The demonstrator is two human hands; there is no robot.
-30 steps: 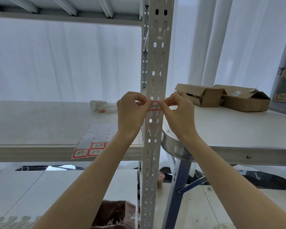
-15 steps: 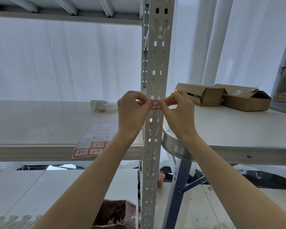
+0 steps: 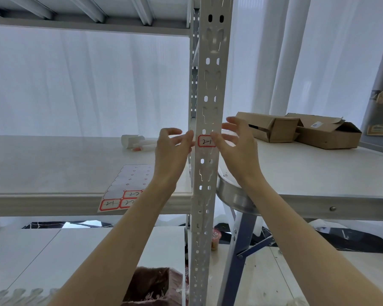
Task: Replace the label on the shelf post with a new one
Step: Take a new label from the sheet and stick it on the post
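A white perforated shelf post (image 3: 208, 85) runs up the middle of the view. A red-bordered label (image 3: 206, 141) with handwritten marks is stuck flat on its front face at shelf height. My left hand (image 3: 171, 151) is just left of the post with fingers spread, fingertips near the label's left edge. On the other side, my right hand (image 3: 237, 149) has its fingers apart too, and its thumb tip is at the label's right edge. Neither hand holds anything. A sheet of labels (image 3: 126, 188) lies on the shelf at the left, with three red-bordered labels at its near end.
The white shelf board (image 3: 53, 168) carries a small white bottle (image 3: 134, 142) at the back. Two open cardboard boxes (image 3: 296, 132) lie on the table at the right. A round metal rim (image 3: 232, 196) sits behind the post. A brown bin (image 3: 153, 286) stands below.
Both hands have opened and drawn slightly away from the post. The label they were pinching and pressing is now uncovered, stuck flat on the post.
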